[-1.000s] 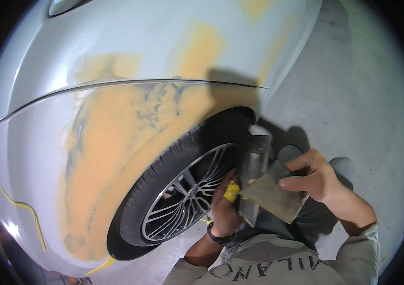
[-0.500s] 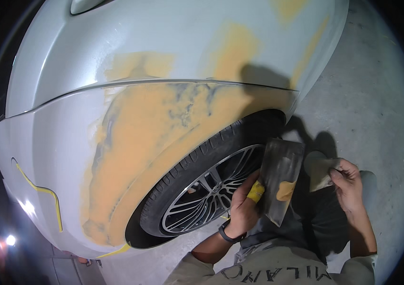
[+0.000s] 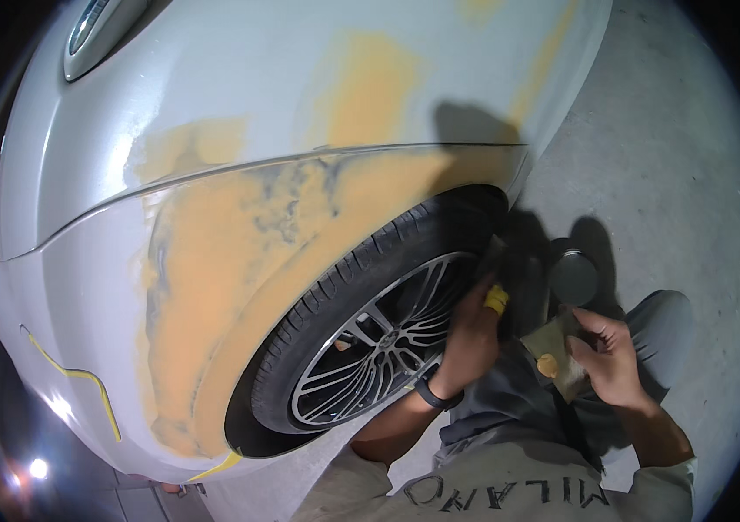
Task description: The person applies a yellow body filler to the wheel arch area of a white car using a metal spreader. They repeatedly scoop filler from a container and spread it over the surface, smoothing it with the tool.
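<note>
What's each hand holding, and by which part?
Right hand: scraper, pinched along its right side. Left hand: yellow-handled tool, by the handle; the rest is too dark to make out.

Car body (image 3: pixel 274 91): glossy silver-white
Body patches (image 3: pixel 213 278): orange-yellow, blotched with blue-grey
Tape strip (image 3: pixel 83 374), near left: bright yellow
Tyre (image 3: pixel 322 300): black
Wheel spokes (image 3: pixel 370 357): silver against black
Scraper (image 3: pixel 544 339): dull olive-grey
Dab on scraper (image 3: pixel 547 365): orange-tan
Board handle (image 3: pixel 497 300): bright yellow
Shirt (image 3: pixel 492 454): grey-beige, dark lettering
Floor (image 3: pixel 657 174): mottled grey

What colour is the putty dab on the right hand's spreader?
The putty dab is orange-yellow, clearest in head view.
</note>
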### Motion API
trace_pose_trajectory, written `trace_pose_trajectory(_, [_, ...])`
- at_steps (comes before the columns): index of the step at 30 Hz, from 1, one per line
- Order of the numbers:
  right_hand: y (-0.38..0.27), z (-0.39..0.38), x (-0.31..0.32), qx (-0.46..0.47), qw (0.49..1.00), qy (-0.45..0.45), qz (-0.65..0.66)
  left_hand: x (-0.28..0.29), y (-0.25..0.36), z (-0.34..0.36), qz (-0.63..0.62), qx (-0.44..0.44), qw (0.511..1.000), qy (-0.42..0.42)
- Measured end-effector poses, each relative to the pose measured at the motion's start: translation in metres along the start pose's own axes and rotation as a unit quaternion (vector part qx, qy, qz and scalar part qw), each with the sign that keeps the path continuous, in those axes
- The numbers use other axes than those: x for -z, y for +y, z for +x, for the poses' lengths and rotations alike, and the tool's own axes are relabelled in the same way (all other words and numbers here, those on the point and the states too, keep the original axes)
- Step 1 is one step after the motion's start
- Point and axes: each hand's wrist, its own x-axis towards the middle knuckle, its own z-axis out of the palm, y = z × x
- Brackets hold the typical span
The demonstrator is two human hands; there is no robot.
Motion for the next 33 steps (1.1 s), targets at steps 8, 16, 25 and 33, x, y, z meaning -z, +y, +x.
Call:
trace_pose_trajectory(8, [-0.042, -0.001, -0.014, 0.532, 0.73, -0.058, -0.425, 0.008, 0.046, -0.01, -0.431, 0.363, 0.826, -0.017])
trace_pose_trajectory(16, [-0.045, 0.008, 0.004, 0.559, 0.683, -0.067, -0.465, 0.032, 0.048, -0.021, -0.678, 0.304, 0.657, 0.131])
trace_pose_trajectory(25, [-0.078, 0.004, 0.014, 0.526, 0.686, -0.038, -0.501, 0.046, 0.047, -0.019, -0.456, 0.225, 0.845, 0.163])
trace_pose_trajectory(33, [-0.075, -0.011, -0.035, 0.478, 0.688, -0.15, -0.525, 0.051, 0.041, -0.023, -0.301, 0.158, 0.921, 0.191])
